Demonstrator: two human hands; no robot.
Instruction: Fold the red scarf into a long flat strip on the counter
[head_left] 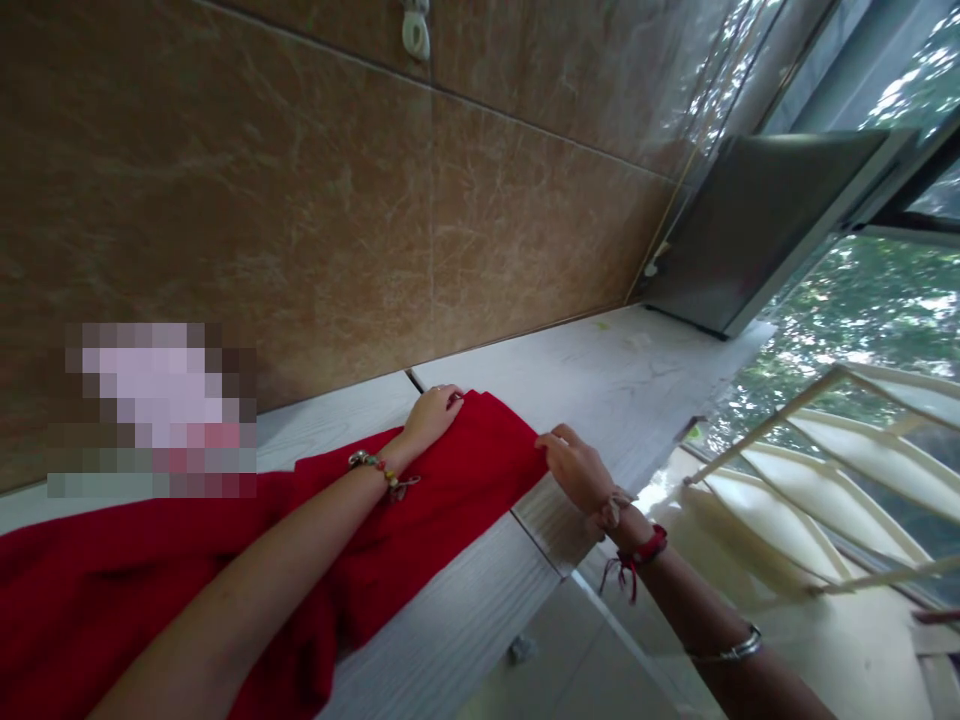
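A long piece of red cloth (469, 500) lies along a white wood-grain surface, smooth at its far end and bunched into folds towards the lower left. It looks like a garment, but its kind does not show. My left hand (435, 415) is closed on the far corner of the cloth, beside the wall. At the opposite corner of the same end, my right hand (576, 465) pinches the edge between thumb and fingers. The end of the cloth stretches fairly flat between both hands. Bracelets circle both wrists.
Brown marble-look tiles (322, 220) form the wall behind the white surface (585, 370). A grey box-like appliance (772, 220) stands at its far end. To the right are a cream slatted rack (817, 490) and a window. A pixelated patch hides something at left.
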